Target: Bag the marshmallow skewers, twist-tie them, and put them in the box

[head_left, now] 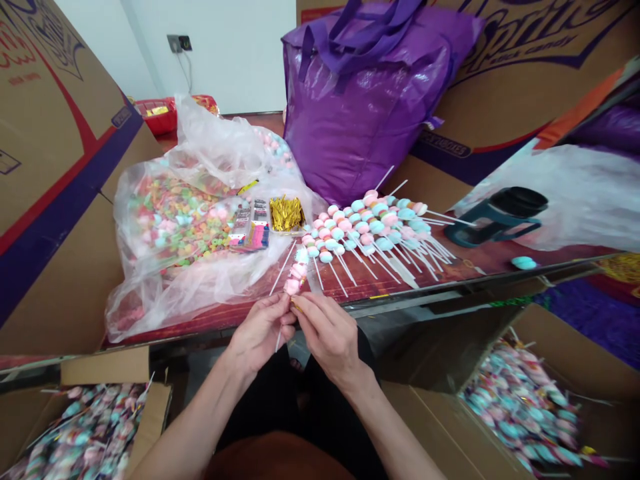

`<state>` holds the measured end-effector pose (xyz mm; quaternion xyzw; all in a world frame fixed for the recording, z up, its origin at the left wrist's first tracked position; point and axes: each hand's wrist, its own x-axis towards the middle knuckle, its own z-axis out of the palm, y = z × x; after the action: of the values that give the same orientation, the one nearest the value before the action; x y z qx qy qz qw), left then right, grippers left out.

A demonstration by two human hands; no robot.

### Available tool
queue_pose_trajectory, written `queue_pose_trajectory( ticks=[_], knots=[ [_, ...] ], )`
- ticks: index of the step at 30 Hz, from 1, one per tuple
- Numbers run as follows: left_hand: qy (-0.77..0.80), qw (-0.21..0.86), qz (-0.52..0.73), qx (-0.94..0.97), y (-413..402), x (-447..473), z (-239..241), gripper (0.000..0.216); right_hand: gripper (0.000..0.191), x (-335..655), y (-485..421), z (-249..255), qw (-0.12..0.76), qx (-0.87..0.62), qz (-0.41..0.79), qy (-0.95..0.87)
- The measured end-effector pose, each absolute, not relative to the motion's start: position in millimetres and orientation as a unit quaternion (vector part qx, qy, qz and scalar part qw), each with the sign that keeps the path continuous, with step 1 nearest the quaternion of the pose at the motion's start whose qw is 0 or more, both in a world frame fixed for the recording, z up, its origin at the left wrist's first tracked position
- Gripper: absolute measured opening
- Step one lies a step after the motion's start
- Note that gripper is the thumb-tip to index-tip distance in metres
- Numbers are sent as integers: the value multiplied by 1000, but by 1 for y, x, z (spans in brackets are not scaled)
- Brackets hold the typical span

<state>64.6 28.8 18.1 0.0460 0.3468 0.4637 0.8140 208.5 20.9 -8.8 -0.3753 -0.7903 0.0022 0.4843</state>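
Note:
Between my hands a marshmallow candy skewer (295,277) points away from me, pink and pale blue pieces on a white stick, with clear wrap seemingly around it. My left hand (260,330) is closed around the stick just under the candy. Against the same spot, my right hand (327,333) pinches a gold twist tie (296,305), mostly covered by the fingers. Just beyond lies a pile of similar candy skewers (367,227), their sticks fanned toward me. To its left, a small clear tub holds gold twist ties (287,213).
Large clear bags of gummies and marshmallows (185,220) cover the left of the red table (240,308). A purple bag (360,107) stands behind; a dark mug (495,217) sits right. Boxes of finished-looking skewers flank me below, left (90,433) and right (530,407).

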Motion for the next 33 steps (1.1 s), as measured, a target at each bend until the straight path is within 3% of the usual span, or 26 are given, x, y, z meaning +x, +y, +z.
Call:
queue_pose_trajectory(
  ticks=[7,10,14,17,21,24,27,33],
  knots=[
    [324,819,474,8,23,73,22,34,19,207,27,-6,462,-357,-115,-804],
    [328,805,493,43,24,75,20,31,13,198,25,-3,490,-417,-26,-765],
    [320,800,491,127,28,74,21,31,14,192,19,9,519,-498,244,-651],
    [345,727,535,258,24,70,28,40,16,195,16,25,520,-501,377,-580],
    [437,628,535,359,15,68,32,51,14,197,12,39,534,-487,349,-596],
    [446,655,515,327,15,70,29,43,13,197,5,34,547,-486,320,-602],
    [402,694,485,348,16,74,26,31,17,198,-5,20,556,-519,396,-514],
    [452,567,532,437,23,86,26,11,23,192,-26,-3,535,-545,423,-488]
  ],
)
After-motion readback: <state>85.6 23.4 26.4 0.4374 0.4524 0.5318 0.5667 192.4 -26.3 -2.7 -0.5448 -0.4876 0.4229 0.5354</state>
